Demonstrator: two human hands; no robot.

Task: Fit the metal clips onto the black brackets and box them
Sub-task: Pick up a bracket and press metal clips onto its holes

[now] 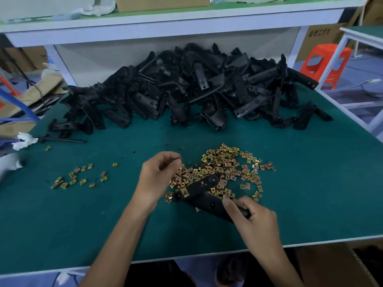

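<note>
A black bracket lies on the green table among a spread of small gold metal clips. My right hand grips the bracket's near end, thumb on top. One clip sits on the bracket's left end. My left hand hovers at the left edge of the clip pile, fingers curled with the tips pinched together; a clip seems to be between them, but it is too small to be sure. A big heap of black brackets fills the back of the table.
A smaller scatter of clips lies to the left. A cardboard box stands below the table's front edge at the right. White rags and cardboard clutter the left edge. An orange stool stands beyond the right side.
</note>
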